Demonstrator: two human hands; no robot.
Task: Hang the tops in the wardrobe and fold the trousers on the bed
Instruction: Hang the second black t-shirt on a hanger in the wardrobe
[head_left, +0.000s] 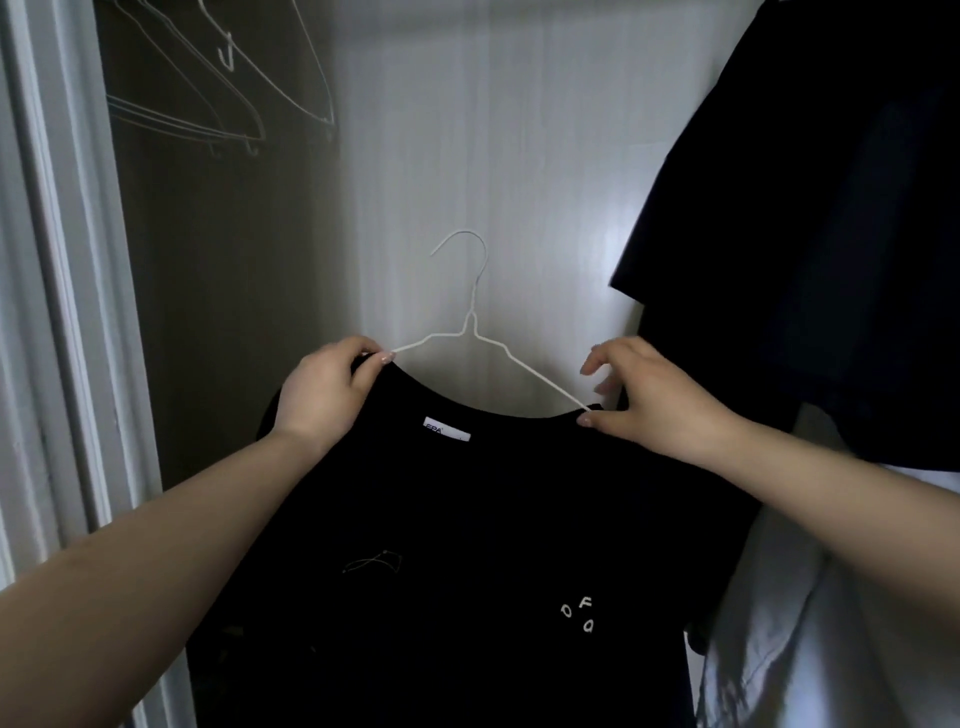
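While pinching the black top (467, 519) at both shoulder seams, holding it spread on a white wire hanger (470, 332) in front of the open wardrobe (519, 156). Left hand (324, 392) curled over the left shoulder of the cloth, thumb and fingertip nipping fabric right where the wire arm runs under it. Right hand (644, 392) pinching the other end of the neckline against the wire with thumb and forefinger, remaining fingers loose and spread behind. Hook of the hanger free, standing upright between the hands and not yet over any rail; no rail in view.

Likely light and entirely limp, this top: no shape of its own, hanging in a dark sheet below the neckline, small white letters low on the front, a white label at the collar. Probably prone to sliding along thin smooth wire, so best held at the shoulders, cloth and wire together, as now, or afterwards by the hook alone once both shoulders sit evenly. Hanger itself thin and likely springy, easy to bend if squeezed.

Inside the wardrobe: several bare wire hangers (208, 104) hanging at upper left, a dark garment (831, 234) already hanging at right, a pale garment (831, 623) below and beside it. Trousers and bed out of sight.
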